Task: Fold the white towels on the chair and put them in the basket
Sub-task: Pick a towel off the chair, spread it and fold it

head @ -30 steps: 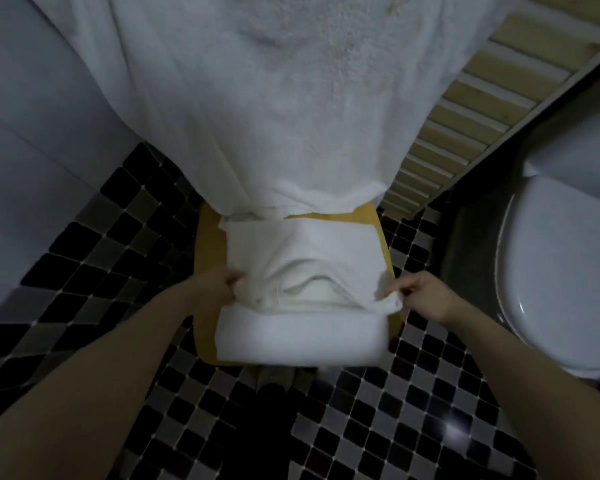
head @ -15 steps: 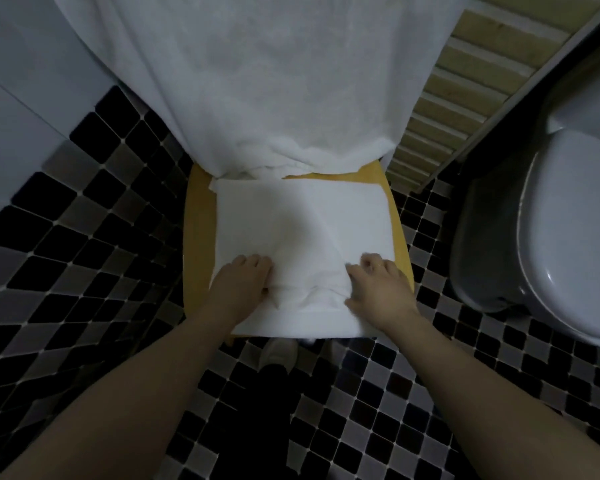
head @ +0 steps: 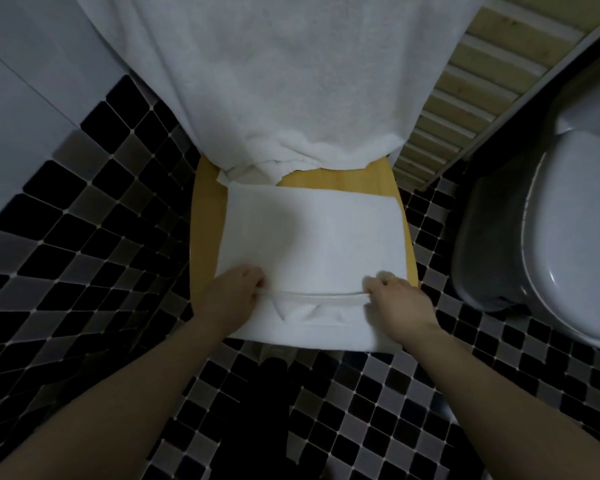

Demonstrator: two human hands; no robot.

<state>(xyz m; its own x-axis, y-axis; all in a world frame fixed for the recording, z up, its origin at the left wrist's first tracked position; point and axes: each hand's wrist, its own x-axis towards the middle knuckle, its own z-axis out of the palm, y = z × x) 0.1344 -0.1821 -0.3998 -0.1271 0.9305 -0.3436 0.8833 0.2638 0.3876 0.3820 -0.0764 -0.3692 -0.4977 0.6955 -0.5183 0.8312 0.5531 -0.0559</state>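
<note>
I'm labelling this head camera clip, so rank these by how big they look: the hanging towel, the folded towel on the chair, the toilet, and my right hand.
1. hanging towel
2. toilet and folded towel: look close in area, and the toilet is cut off by the frame, so I won't rank them
3. right hand

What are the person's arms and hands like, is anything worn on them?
Both forearms are bare, with no sleeves, gloves or watch in view. The left hand wears nothing that shows. The right hand has a thin ring on one finger. No markings show on either arm.
</note>
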